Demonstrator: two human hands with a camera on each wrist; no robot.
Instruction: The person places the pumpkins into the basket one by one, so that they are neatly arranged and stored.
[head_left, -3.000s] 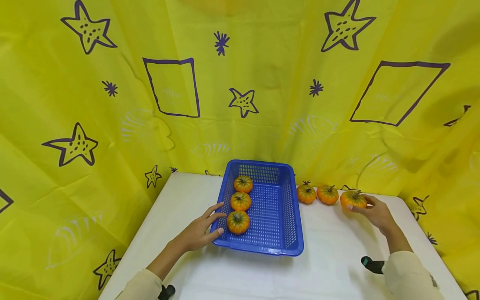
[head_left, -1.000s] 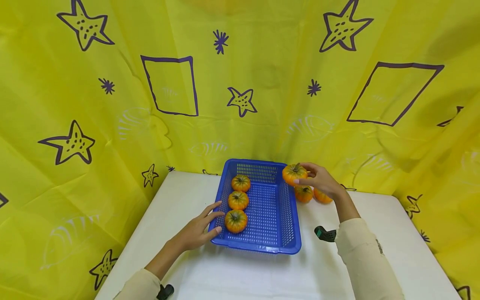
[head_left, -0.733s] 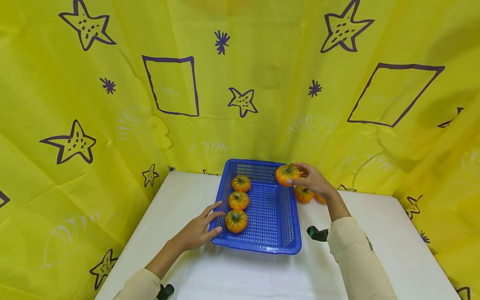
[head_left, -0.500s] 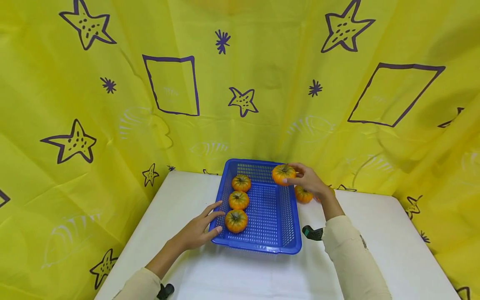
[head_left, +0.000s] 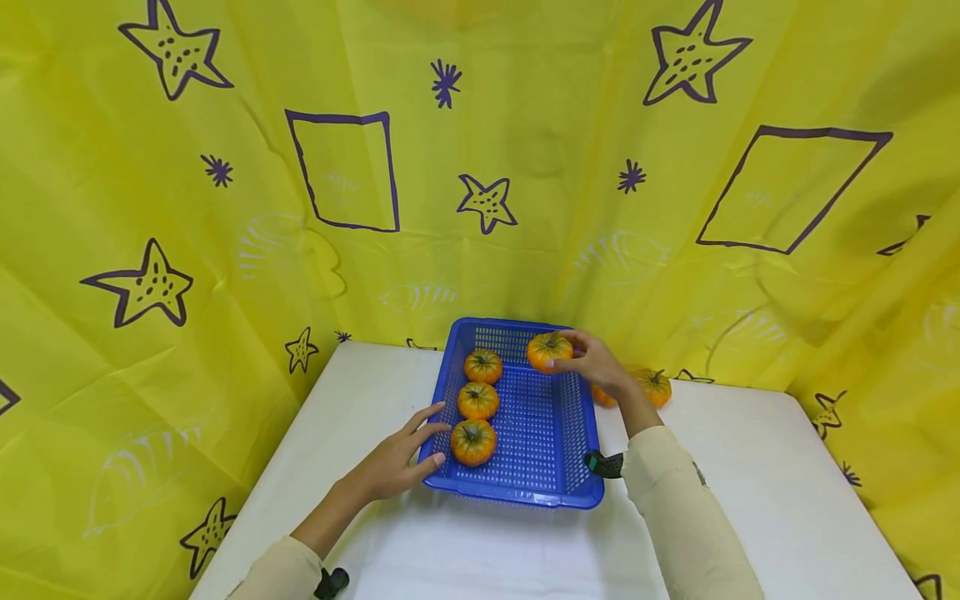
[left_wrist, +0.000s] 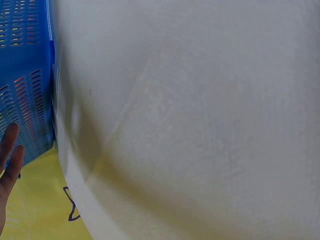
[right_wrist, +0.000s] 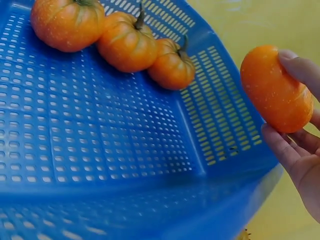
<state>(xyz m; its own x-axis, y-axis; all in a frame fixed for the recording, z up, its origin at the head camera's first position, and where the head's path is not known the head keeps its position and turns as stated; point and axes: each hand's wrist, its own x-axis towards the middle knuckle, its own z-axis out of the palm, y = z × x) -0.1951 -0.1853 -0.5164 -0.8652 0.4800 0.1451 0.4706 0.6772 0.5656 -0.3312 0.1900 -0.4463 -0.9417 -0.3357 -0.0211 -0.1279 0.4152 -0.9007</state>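
My right hand [head_left: 596,365] pinches a small orange pumpkin [head_left: 550,352] by its side, above the far right part of a blue plastic basket [head_left: 517,500]. In the right wrist view, thumb and fingers grip that pumpkin [right_wrist: 275,90] near the basket's wall. Three more pumpkins stand in a row along the basket's left side: far [head_left: 483,366], middle [head_left: 477,402] and near [head_left: 473,442]. My left hand [head_left: 397,462] rests with spread, relaxed fingers at the basket's left rim. Only its fingers show in the left wrist view, beside the perforated blue wall.
Two pumpkins sit on the white table [head_left: 720,467] to the right of the basket; one [head_left: 654,387] shows beyond my forearm, the other [head_left: 603,397] is partly covered by it. A yellow curtain [head_left: 525,275] with drawn stars hangs close behind and beside the table.
My right hand has picked up the rightmost pumpkin from the table row and carried it left, over the basket's right rim. My left hand has stayed at the left rim.
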